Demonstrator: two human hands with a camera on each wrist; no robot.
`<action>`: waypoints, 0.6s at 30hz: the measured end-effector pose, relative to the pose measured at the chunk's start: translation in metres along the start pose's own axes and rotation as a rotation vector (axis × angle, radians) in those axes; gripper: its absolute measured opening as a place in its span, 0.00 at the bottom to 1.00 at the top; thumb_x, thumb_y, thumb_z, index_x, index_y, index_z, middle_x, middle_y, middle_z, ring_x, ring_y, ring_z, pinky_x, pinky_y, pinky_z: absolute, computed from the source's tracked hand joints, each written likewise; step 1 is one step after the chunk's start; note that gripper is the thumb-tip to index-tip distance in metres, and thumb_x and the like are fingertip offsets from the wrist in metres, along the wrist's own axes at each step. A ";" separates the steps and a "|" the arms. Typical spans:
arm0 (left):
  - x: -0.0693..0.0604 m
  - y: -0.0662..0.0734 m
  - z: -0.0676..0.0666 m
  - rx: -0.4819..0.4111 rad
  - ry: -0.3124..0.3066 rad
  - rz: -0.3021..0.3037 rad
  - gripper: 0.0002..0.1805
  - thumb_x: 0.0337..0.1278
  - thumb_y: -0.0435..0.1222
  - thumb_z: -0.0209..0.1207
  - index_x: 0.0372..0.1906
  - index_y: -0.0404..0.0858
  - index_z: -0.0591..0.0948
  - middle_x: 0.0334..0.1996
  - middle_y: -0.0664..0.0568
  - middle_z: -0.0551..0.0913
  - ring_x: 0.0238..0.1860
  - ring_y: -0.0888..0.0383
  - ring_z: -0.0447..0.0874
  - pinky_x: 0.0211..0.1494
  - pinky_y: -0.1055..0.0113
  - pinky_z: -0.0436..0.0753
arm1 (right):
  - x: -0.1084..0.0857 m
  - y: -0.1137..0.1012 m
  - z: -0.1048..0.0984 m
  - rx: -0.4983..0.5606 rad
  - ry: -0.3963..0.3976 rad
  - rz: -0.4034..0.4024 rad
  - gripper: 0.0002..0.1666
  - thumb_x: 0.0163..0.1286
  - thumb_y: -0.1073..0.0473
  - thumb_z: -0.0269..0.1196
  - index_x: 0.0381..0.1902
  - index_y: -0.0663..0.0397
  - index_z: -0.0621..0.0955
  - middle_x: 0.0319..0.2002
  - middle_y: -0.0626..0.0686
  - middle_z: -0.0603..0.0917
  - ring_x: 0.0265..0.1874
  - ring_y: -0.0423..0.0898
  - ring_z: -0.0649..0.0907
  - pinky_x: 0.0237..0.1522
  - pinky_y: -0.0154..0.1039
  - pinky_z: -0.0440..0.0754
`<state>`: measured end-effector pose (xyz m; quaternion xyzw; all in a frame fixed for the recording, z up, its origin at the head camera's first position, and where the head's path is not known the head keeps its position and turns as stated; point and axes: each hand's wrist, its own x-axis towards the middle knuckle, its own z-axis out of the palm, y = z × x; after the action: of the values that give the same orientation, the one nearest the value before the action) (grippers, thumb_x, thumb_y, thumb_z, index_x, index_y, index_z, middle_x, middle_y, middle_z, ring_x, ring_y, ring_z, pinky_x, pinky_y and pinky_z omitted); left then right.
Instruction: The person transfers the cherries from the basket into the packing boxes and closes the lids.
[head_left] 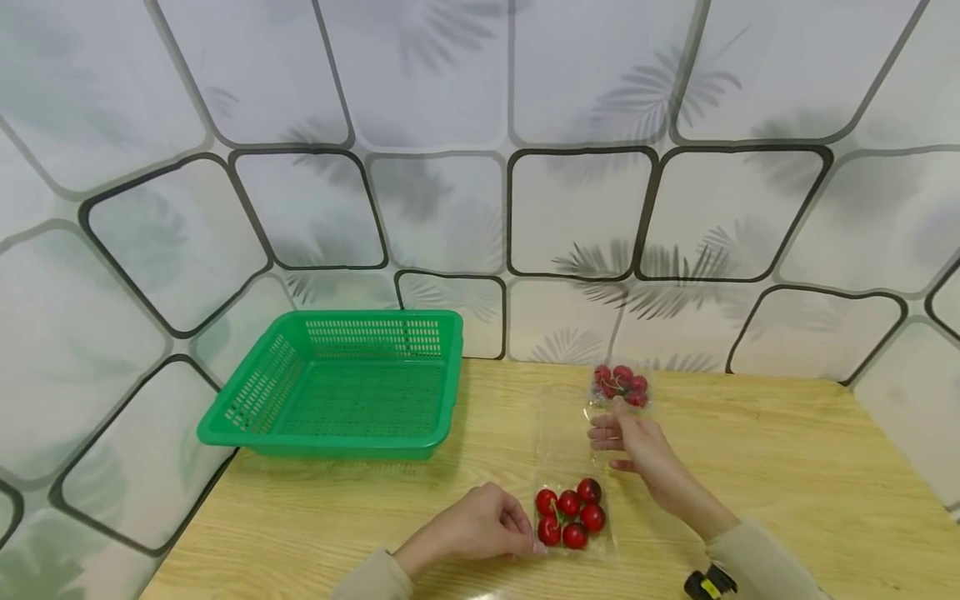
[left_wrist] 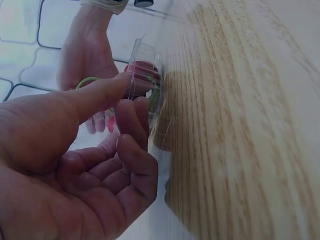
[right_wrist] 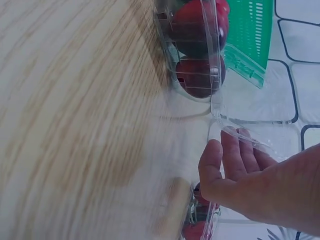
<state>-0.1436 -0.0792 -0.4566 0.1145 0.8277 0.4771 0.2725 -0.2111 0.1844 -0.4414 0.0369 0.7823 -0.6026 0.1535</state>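
Note:
A clear plastic box [head_left: 600, 546] with several red cherries [head_left: 575, 535] in it lies on the table, its transparent lid [head_left: 564, 425] folded back toward the wall. My left hand [head_left: 491, 525] pinches the box's near left corner between thumb and fingers. In the left wrist view the thumb [left_wrist: 107, 92] rests along the box's side. To the right of the raised lid is my right hand [head_left: 637, 450], its fingers extended and slightly bent. In the right wrist view those fingertips [right_wrist: 230, 137] are against the lid's edge.
Beyond my right hand, a second clear box of cherries [head_left: 621, 385] lies near the wall. A green plastic basket [head_left: 330, 450] stands on the left side of the wooden table [head_left: 787, 475]. Patterned wall covering [head_left: 577, 208] rises behind the table and along both sides.

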 end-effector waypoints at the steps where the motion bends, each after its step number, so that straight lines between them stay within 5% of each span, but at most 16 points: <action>1: 0.000 0.000 0.000 -0.004 0.001 0.000 0.08 0.52 0.38 0.75 0.26 0.42 0.86 0.20 0.56 0.85 0.22 0.62 0.81 0.26 0.74 0.77 | -0.001 0.000 0.000 -0.005 0.000 -0.005 0.50 0.80 0.28 0.33 0.65 0.68 0.75 0.59 0.64 0.83 0.52 0.50 0.86 0.47 0.43 0.85; 10: 0.000 -0.002 -0.001 0.020 0.002 0.004 0.10 0.59 0.38 0.71 0.24 0.41 0.87 0.17 0.55 0.83 0.20 0.63 0.78 0.24 0.75 0.73 | -0.009 -0.006 -0.002 0.004 0.008 -0.002 0.52 0.79 0.26 0.32 0.53 0.65 0.84 0.52 0.57 0.89 0.49 0.44 0.86 0.48 0.44 0.84; 18: 0.001 -0.004 -0.001 0.013 -0.004 0.023 0.12 0.60 0.41 0.70 0.23 0.41 0.87 0.15 0.57 0.81 0.19 0.65 0.76 0.22 0.75 0.69 | -0.020 -0.005 -0.002 -0.053 -0.012 -0.045 0.39 0.82 0.35 0.45 0.49 0.66 0.84 0.54 0.60 0.87 0.56 0.50 0.84 0.58 0.54 0.83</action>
<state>-0.1448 -0.0813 -0.4597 0.1267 0.8290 0.4743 0.2678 -0.1941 0.1879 -0.4309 0.0119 0.7976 -0.5853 0.1454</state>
